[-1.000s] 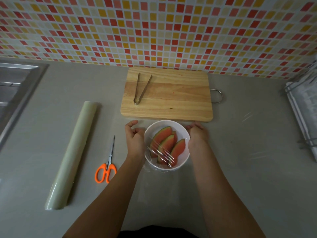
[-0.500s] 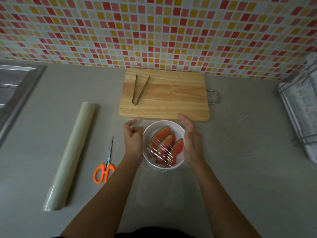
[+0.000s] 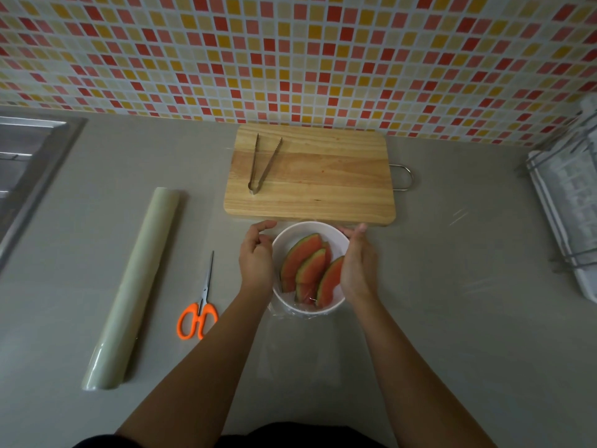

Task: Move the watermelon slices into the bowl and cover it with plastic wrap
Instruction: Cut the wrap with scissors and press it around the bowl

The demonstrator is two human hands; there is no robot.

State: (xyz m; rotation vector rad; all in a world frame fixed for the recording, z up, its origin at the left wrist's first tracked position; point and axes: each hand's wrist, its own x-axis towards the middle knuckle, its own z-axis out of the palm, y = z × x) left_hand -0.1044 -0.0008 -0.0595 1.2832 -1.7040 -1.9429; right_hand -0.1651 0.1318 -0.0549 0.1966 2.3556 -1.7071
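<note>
Head view: sealing step, your right hand flat on white round bowl, left hand curled, grip unclear; next tuck near edge of clear plastic wrap.

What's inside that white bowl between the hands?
At least three watermelon slices, overlapping under clear plastic wrap. The bottom of the bowl beneath them is hidden, and the right hand covers part of the rim.

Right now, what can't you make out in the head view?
Head view:
Sides of the bowl: behind the left hand and right hand.
Fingertips of the left hand: curled under; pinching the wrap or not, unclear.
Edges of the wrap: clear film, too faint.
The rack: cut by right edge, contents blurred.
The sink: cut by left edge.
</note>
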